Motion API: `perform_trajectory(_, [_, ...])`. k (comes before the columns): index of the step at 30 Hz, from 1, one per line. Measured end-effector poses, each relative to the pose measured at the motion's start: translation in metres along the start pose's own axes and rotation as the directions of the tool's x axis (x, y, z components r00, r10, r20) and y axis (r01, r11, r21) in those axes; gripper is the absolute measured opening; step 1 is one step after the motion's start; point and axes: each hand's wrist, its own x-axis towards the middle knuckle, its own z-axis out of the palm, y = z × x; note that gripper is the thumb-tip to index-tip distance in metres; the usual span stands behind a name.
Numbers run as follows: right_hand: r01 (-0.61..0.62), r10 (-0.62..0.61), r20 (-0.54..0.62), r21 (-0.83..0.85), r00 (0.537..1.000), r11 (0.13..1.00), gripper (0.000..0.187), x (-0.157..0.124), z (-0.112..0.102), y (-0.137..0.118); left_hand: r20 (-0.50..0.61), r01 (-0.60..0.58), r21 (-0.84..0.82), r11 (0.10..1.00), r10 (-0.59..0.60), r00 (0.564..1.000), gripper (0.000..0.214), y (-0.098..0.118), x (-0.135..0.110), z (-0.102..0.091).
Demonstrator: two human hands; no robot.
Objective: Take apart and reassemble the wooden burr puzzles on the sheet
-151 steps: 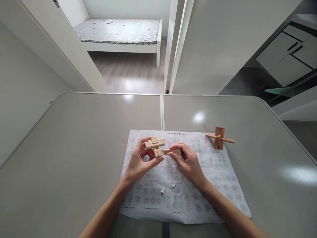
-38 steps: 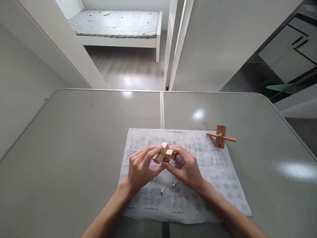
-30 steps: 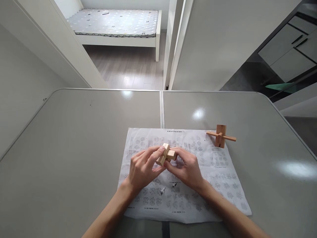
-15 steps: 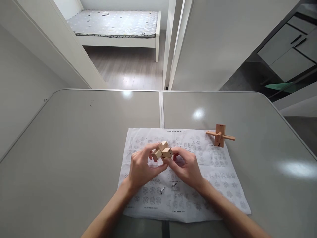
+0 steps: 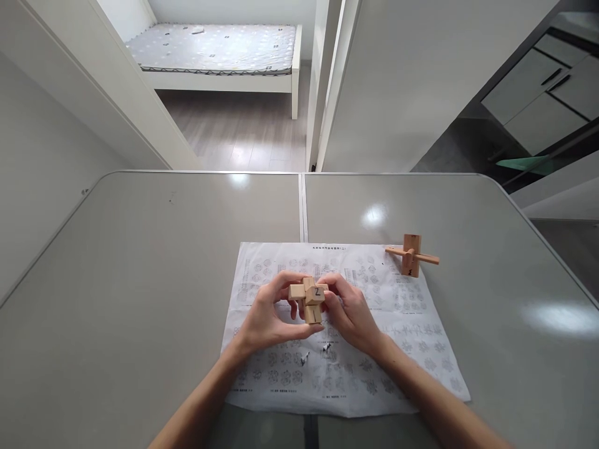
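- Pinching the puzzle (image 5: 309, 298) from both sides: left hand (image 5: 266, 318) closing on its left arm, right hand (image 5: 353, 315) on its right, fingertips pressing the wood.
- Holding it over the middle of the sheet (image 5: 402, 355).
- Turning a face marked "2" toward the camera.
- Leaving the cross (image 5: 410, 254) standing at the sheet's far right corner, well apart from both hands.

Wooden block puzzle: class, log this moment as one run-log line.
left hand: holds wooden block puzzle | right hand: holds same puzzle | below: printed sheet | far right: second wooden puzzle
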Motion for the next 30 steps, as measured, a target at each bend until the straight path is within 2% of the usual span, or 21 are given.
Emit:
perform_trajectory(5, [0.03,-0.028,0.031,-0.043,0.999,0.999,0.044,0.0,0.0,0.002,-0.014,-0.036,0.05,0.998,0.037,0.999,0.054,0.0,-0.001,0.002])
perform_trajectory(11, [-0.021,0.015,0.099,0.069,0.995,0.997,0.051,0.001,-0.002,0.005,-0.053,-0.134,0.186,0.973,0.146,0.988,0.054,0.001,0.0,0.004])
perform_trajectory(14, [-0.067,0.05,0.136,0.119,0.989,0.991,0.052,0.002,-0.004,0.006,-0.052,-0.2,0.282,0.938,0.223,0.974,0.057,-0.001,-0.001,0.003])
perform_trajectory(19, [-0.085,0.056,0.179,0.156,0.982,0.984,0.059,0.005,-0.008,0.006,-0.048,-0.287,0.344,0.894,0.322,0.945,0.062,-0.007,-0.002,0.002])
perform_trajectory(23, [-0.125,0.078,0.251,0.179,0.965,0.976,0.061,0.006,-0.012,0.007,-0.029,-0.4,0.424,0.813,0.454,0.891,0.059,-0.01,-0.001,0.003])
perform_trajectory(27, [-0.136,0.066,0.318,0.205,0.946,0.969,0.061,0.009,-0.017,0.008,0.018,-0.5,0.605,0.62,0.617,0.787,0.054,-0.009,0.001,0.002])
perform_trajectory(29, [-0.156,0.076,0.325,0.231,0.943,0.96,0.061,0.01,-0.017,0.009,0.035,-0.509,0.636,0.58,0.637,0.77,0.054,-0.009,0.001,0.002])
perform_trajectory(30, [-0.178,0.09,0.324,0.253,0.942,0.951,0.06,0.01,-0.017,0.009,0.037,-0.5,0.636,0.588,0.624,0.781,0.055,-0.01,0.001,0.001])
